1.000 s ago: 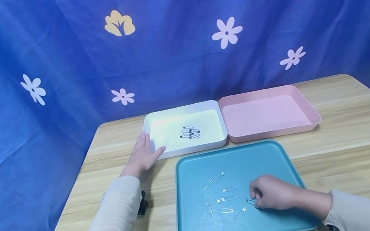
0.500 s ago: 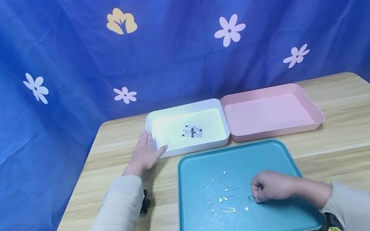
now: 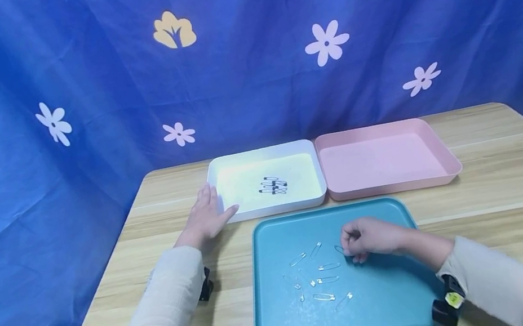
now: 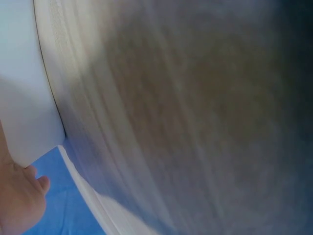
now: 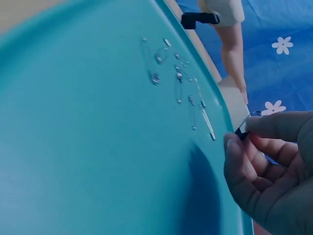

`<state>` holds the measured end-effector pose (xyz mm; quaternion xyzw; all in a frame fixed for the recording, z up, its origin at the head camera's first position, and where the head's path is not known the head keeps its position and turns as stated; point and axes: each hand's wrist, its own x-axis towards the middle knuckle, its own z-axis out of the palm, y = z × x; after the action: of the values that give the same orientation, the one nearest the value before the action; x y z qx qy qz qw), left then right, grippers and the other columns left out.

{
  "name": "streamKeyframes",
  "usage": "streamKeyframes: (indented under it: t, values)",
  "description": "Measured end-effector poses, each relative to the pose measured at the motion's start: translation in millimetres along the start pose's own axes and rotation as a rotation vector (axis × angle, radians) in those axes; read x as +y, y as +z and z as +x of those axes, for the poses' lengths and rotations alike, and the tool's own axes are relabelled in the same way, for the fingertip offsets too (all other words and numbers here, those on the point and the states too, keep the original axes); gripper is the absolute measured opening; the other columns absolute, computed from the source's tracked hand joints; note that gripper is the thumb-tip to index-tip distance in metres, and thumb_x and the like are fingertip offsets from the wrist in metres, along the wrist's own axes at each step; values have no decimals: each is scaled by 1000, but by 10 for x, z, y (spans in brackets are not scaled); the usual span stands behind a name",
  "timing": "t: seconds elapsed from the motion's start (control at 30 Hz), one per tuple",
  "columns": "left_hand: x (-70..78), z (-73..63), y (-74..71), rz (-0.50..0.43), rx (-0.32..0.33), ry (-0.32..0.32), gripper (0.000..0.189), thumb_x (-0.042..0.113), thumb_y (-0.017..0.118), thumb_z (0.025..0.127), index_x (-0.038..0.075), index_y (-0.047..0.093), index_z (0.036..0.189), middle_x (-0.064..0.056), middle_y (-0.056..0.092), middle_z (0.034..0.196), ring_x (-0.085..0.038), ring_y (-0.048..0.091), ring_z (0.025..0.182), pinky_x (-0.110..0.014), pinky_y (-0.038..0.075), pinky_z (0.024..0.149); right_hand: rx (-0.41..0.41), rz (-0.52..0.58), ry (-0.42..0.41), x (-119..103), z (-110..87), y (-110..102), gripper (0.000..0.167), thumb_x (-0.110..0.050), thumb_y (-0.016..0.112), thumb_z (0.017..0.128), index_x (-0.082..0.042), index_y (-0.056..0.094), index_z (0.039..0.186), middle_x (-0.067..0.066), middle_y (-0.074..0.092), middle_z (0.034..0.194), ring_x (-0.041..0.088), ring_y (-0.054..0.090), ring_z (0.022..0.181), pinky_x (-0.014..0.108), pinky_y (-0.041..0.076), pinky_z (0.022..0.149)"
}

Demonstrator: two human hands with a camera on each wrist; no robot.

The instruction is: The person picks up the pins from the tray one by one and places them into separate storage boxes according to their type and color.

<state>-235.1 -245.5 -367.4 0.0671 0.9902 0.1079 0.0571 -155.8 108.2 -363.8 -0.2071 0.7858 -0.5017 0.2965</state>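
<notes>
My right hand (image 3: 371, 238) pinches a black safety pin (image 5: 240, 131) between thumb and forefinger, above the teal tray (image 3: 392, 307). In the right wrist view the pin's dark head shows at the fingertips. Several silver safety pins (image 3: 324, 297) lie scattered over the left and middle of that tray. My left hand (image 3: 202, 218) rests with straight fingers against the left side of the white tray (image 3: 274, 210), its thumb spread along the near edge. Inside the white tray lies a small cluster of black safety pins (image 3: 274, 186).
A pink tray (image 3: 389, 188) stands right of the white one, touching or nearly touching it. Both sit behind the teal tray on the wooden table (image 3: 509, 169). A blue cloth with flowers (image 3: 250, 90) hangs behind the table.
My right hand has lifted the black safety pin off the teal tray and moved away from me, toward the back trays. The left hand stays at the white tray.
</notes>
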Motion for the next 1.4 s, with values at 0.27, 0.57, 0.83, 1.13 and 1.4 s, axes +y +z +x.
streamKeyframes:
  t: [0.27, 0.57, 0.83, 1.13, 1.4]
  values:
    - [2, 0, 16, -1, -3, -4, 89, 61, 28, 83, -7, 3, 135, -23, -5, 140, -35, -6, 127, -47, 6, 101, 121, 81, -41, -115, 273, -110, 4, -1, 53, 80, 2, 56, 80, 9, 55, 71, 21, 56, 65, 33, 49, 62]
    - [-6, -6, 19, -13, -8, -13, 87, 58, 31, 84, -6, 2, 135, -22, -7, 140, -34, -6, 127, -47, 6, 101, 294, 140, -23, -269, 652, -169, 6, -1, 57, 79, 4, 57, 82, 9, 56, 71, 17, 55, 65, 33, 48, 65]
    - [3, -1, 6, 7, 0, -4, 85, 56, 31, 85, -8, 2, 134, -23, -6, 140, -37, -3, 127, -46, 6, 101, 428, 179, 24, -434, 1022, -185, 13, 0, 56, 79, 8, 57, 90, 13, 57, 85, 15, 55, 68, 30, 49, 67]
    - [-5, -15, -5, 12, 2, -9, 85, 56, 31, 85, -8, 3, 134, -24, -5, 140, -36, -3, 127, -46, 7, 101, 501, 130, 118, -465, 1406, -229, 14, -3, 58, 79, 4, 61, 92, 11, 58, 93, 15, 56, 74, 23, 48, 65]
    - [27, -22, -14, -9, 4, -12, 86, 56, 33, 85, -8, 4, 134, -24, -4, 140, -36, -2, 127, -46, 7, 101, 577, -14, 160, -372, 1660, -252, 12, -6, 60, 77, -1, 66, 87, 5, 60, 73, 8, 50, 56, 16, 39, 50]
